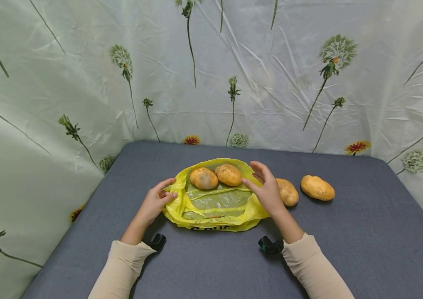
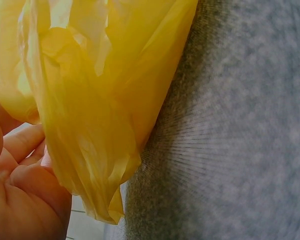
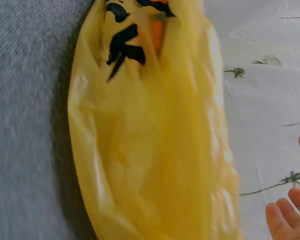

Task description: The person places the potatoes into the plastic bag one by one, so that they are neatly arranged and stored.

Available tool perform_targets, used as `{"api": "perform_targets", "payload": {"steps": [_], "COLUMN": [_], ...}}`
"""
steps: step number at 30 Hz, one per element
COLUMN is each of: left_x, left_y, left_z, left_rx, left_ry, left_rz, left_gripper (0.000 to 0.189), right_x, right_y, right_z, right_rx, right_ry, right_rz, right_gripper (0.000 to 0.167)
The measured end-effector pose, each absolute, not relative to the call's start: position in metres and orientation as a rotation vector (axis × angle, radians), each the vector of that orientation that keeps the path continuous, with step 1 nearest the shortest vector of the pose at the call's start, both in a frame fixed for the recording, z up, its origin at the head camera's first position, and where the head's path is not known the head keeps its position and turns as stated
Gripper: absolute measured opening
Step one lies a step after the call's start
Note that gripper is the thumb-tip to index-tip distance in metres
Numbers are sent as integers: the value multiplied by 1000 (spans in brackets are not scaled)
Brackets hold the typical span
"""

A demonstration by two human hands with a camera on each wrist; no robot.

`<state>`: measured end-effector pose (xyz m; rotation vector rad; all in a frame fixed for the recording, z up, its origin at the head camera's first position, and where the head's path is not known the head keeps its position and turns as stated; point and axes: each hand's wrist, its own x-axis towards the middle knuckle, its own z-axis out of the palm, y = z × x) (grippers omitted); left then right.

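Observation:
A yellow plastic bag (image 1: 215,222) with black lettering lies on its base with its mouth spread wide. Inside, toward the far side, are two potatoes (image 1: 204,178) (image 1: 228,174) next to each other. My left hand (image 1: 155,201) touches the bag's left rim, index finger and thumb apart; in the left wrist view, yellow plastic (image 2: 95,125) hides some fingertips. Over the right rim is my right hand (image 1: 267,189), fingers spread, thumb tip close to the right-hand potato in the bag. The right wrist view shows its fingers (image 3: 285,215) holding nothing.
Two more potatoes lie on the table right of the bag: one (image 1: 288,193) partly behind my right hand, another (image 1: 318,188) farther right. The table (image 1: 211,265) has a grey cloth. A pale flowered curtain (image 1: 211,83) hangs behind and along the left side.

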<state>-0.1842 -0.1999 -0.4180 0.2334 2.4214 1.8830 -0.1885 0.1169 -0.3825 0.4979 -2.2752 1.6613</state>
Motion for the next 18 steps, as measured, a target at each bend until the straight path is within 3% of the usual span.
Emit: {"api": "perform_targets", "payload": {"steps": [11,18], "left_x": [-190,-189], "left_y": [-205,-205], "left_z": [-433,-432], "left_rx": [250,281], "left_ry": [2481,2440], "left_rz": [1853,1891], "left_gripper": [49,50], "right_x": [-171,-163], "right_y": [140,164], "right_z": [-363,-361], "right_rx": [584,503], "right_ry": [-2187,-2208], "right_rz": [1430,1365], "right_gripper": [53,53]}}
